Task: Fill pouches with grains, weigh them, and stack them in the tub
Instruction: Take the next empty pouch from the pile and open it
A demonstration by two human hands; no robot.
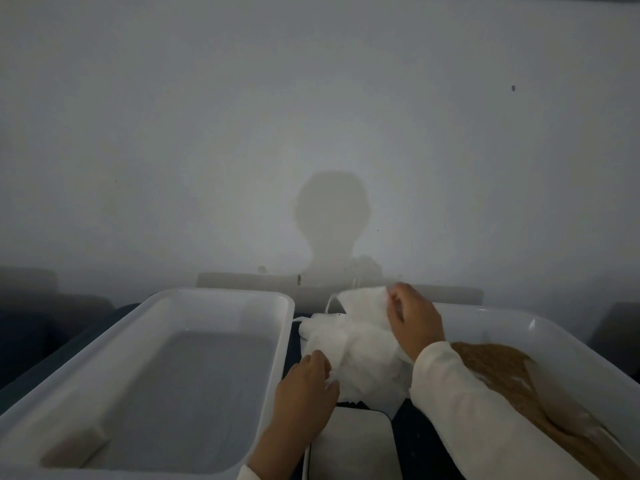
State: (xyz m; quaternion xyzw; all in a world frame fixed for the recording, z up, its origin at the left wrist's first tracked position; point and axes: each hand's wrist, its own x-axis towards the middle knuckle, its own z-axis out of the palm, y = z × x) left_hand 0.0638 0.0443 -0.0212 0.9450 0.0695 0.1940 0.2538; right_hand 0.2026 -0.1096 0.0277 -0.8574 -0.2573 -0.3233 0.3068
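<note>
A heap of white fabric pouches [360, 348] lies on the dark table between two white tubs. My right hand [414, 320] pinches the top edge of one pouch and holds it raised at the far side of the heap. My left hand [308, 382] grips the near left edge of the heap. The left tub [166, 375] holds nothing. Brown grains [512, 375] lie in the right tub [540, 327], partly hidden by my right sleeve. A white weighing scale [353, 445] sits on the table just below the heap, next to my left wrist.
A plain pale wall rises behind the table, with my shadow on it. Dim shapes of other furniture stand at the far left and far right edges. The dark table surface [415, 441] shows between scale and right tub.
</note>
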